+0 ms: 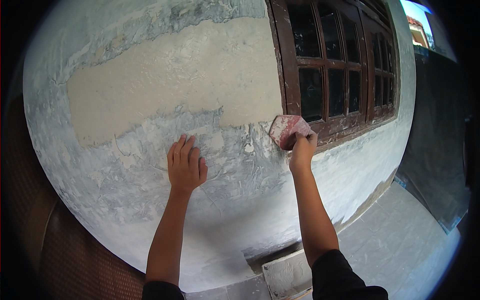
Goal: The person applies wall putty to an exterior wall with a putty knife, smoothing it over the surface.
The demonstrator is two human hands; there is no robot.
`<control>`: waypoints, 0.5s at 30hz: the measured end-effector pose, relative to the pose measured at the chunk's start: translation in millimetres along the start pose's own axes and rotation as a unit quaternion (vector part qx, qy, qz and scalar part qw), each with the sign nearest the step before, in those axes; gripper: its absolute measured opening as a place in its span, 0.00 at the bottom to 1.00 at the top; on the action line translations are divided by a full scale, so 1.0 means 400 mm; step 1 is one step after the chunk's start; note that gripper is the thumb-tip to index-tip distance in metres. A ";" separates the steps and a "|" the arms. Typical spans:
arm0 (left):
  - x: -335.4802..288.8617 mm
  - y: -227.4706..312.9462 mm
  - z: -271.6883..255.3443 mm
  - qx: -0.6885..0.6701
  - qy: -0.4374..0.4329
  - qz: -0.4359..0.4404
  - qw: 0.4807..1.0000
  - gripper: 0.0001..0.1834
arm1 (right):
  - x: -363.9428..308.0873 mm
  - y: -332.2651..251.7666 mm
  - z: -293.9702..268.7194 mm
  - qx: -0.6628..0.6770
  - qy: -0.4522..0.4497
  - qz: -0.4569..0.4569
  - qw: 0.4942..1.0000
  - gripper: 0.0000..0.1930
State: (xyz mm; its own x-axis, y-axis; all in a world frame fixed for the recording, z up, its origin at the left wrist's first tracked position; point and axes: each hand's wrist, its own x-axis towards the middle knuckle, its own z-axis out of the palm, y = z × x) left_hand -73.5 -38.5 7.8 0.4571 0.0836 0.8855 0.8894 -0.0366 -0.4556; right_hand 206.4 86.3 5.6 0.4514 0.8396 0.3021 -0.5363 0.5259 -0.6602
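My left hand (186, 167) rests against the wall with its fingers stretched out and nothing in it. Around it the surface is rough, mottled grey and white (145, 165). A broad patch of smooth cream filler (175, 72) covers the wall above. My right hand (303, 152) grips a flat, red, many-sided putty scraper (287, 131) smeared with dried white filler. The scraper is at the lower left corner of the brown wooden window frame (292, 75), over the patch's lower right end. Whether its edge touches the wall, I cannot tell.
Dark glass panes (311, 92) fill the window on the right. Below lies a grey tiled floor (395, 240), with a pale rectangular slab or tray (286, 274) by the wall's foot. A brown woven surface (85, 260) stands at the left, and a dark panel (435, 135) at the far right.
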 end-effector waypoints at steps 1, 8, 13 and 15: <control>0.004 -0.002 0.003 0.000 0.002 0.000 1.000 0.14 | 0.008 -0.001 0.002 -0.004 -0.014 -0.017 1.000 0.12; 0.000 -0.002 0.000 0.001 -0.001 0.001 1.000 0.15 | 0.018 -0.029 -0.018 -0.018 -0.024 -0.014 0.999 0.12; 0.004 0.004 0.006 -0.001 0.006 0.003 1.000 0.15 | 0.062 0.012 -0.023 -0.065 -0.025 -0.023 0.997 0.15; 0.002 0.001 0.009 -0.002 0.006 0.000 1.000 0.15 | 0.058 0.003 -0.047 -0.051 -0.001 -0.017 0.999 0.13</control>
State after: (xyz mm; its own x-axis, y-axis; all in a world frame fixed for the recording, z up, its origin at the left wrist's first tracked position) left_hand -72.6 -35.1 7.9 0.4577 0.0726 0.8861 0.8891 -0.0415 -0.4559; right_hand 229.5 103.9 -1.2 0.4656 0.8224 0.3269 -0.4456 0.5369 -0.7164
